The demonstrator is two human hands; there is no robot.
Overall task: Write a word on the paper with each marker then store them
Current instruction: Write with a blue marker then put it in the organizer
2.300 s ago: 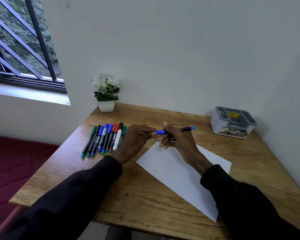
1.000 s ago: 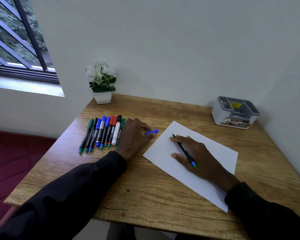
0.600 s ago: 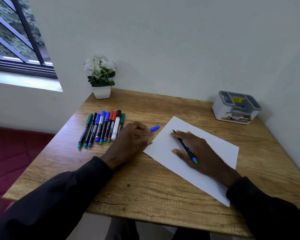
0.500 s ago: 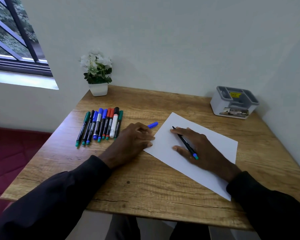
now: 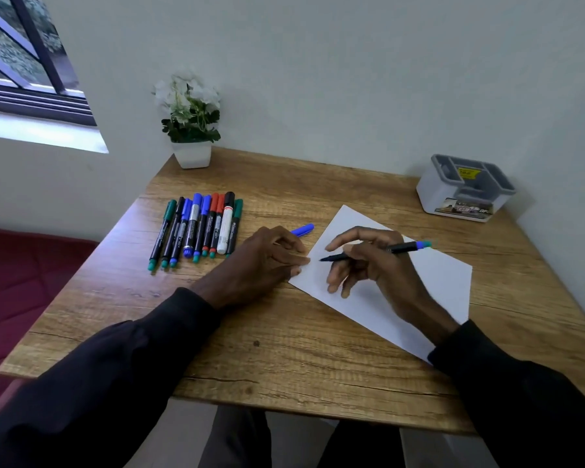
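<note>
Right hand (image 5: pixel 379 265) pinches uncapped marker (image 5: pixel 402 247) mid-barrel, tip over paper (image 5: pixel 436 282) near left corner. Left hand (image 5: pixel 260 261) relaxed, holds nothing, fingertips on that corner. Marker looks light, stiff, smooth: grip nearer tip for control. Paper thin, likely slides: needs pinning.

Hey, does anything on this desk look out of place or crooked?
The blue cap lies off its marker, on the table just beyond the left hand. The paper sits askew to the table's front edge. No spill or damage shows.
</note>
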